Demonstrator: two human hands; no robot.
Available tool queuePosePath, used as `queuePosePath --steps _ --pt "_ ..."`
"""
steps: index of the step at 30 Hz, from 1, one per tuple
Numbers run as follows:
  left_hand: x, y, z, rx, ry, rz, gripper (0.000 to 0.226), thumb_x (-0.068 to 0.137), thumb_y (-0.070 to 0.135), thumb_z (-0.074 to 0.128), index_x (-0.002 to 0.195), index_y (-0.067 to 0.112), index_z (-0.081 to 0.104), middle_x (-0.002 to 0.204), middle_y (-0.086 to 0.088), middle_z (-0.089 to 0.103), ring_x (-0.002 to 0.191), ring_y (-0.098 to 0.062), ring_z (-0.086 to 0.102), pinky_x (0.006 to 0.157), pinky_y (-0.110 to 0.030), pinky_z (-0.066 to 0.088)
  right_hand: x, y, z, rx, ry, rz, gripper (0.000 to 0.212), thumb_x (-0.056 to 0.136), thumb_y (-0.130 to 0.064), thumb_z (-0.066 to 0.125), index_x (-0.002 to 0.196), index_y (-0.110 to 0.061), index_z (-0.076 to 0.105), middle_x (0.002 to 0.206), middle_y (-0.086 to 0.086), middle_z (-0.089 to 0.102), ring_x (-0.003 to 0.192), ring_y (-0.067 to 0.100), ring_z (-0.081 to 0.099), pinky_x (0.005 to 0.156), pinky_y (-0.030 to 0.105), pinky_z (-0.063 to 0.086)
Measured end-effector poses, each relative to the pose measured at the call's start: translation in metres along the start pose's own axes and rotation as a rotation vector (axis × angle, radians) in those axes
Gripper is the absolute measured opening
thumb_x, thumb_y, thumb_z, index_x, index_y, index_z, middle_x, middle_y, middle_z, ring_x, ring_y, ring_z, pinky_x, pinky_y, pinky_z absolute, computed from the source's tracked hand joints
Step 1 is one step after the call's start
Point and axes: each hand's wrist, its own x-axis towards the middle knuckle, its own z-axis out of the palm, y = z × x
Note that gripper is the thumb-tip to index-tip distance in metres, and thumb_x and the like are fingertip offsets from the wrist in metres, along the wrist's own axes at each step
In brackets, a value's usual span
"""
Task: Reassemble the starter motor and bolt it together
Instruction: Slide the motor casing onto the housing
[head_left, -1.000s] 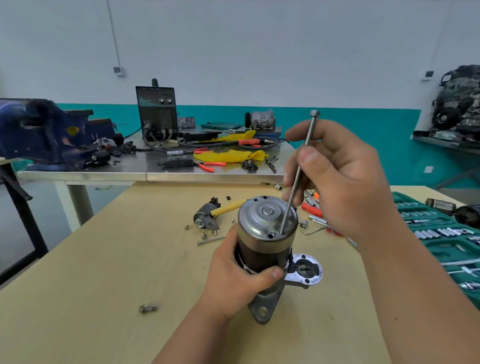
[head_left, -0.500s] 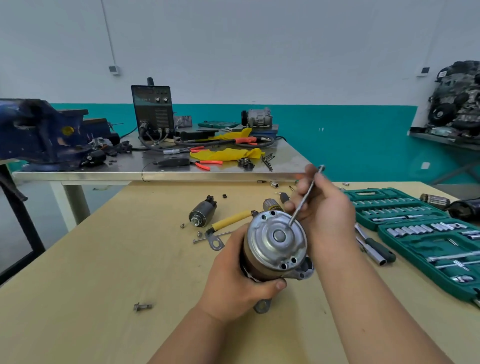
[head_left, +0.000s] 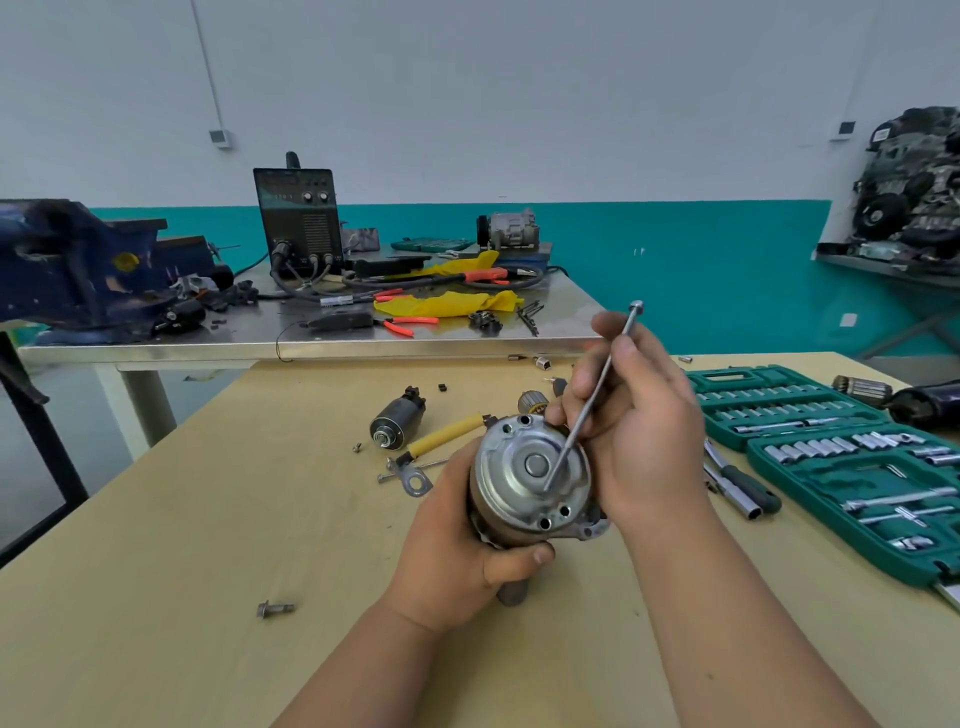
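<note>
1. The left hand grips the starter motor at near centre, over the wooden table.
2. The right hand pinches a long through bolt, whose tip touches the motor's end cap.
3. 1 solenoid lies far-left of the motor.

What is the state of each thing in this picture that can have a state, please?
starter motor, tilted, end cap toward the camera
long bolt, tip on the end cap, shank almost wholly outside
left hand, grips the starter motor
right hand, pinches the long bolt
socket set cases, open on the table
solenoid, lying on its side
short bolt, loose on the table
</note>
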Motion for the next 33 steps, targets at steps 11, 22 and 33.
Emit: queuePosePath --steps 11,22,33 --pt "0.016 0.018 -0.014 -0.009 0.02 -0.06 0.044 0.057 0.043 0.076 0.1 0.046 0.066 0.095 0.014 0.074 0.087 -0.003 0.069 0.07 -0.014 0.051 0.014 -0.026 0.035 -0.709 -0.397 -0.361 0.017 0.093 -0.027 0.046 0.101 -0.036 0.058 0.067 -0.003 0.06 0.056 0.016 0.057 0.05 0.038 0.054" --pt "0.031 0.009 -0.027 -0.12 0.003 -0.21 0.049 0.062 0.049 0.075 0.108 0.036 0.066 0.099 0.009 0.075 0.091 -0.01 0.071 0.069 -0.02 0.055 0.038 -0.017 0.046 -1.241 -0.393 -0.168 0.014 0.091 -0.029 0.057 0.102 -0.037 0.061 0.083 -0.017 0.07 0.082 -0.004 0.064 0.073 0.023 0.05" --pt "0.029 0.013 -0.024 -0.109 -0.017 -0.235 0.052 0.059 0.05 0.075 0.108 0.037 0.064 0.098 0.014 0.074 0.091 -0.005 0.07 0.069 -0.017 0.054 0.053 -0.02 0.062 -1.191 -0.432 -0.268 0.029 0.097 -0.017 0.046 0.121 -0.031 0.053 0.068 -0.012 0.065 0.052 0.005 0.052 0.057 0.024 0.049"
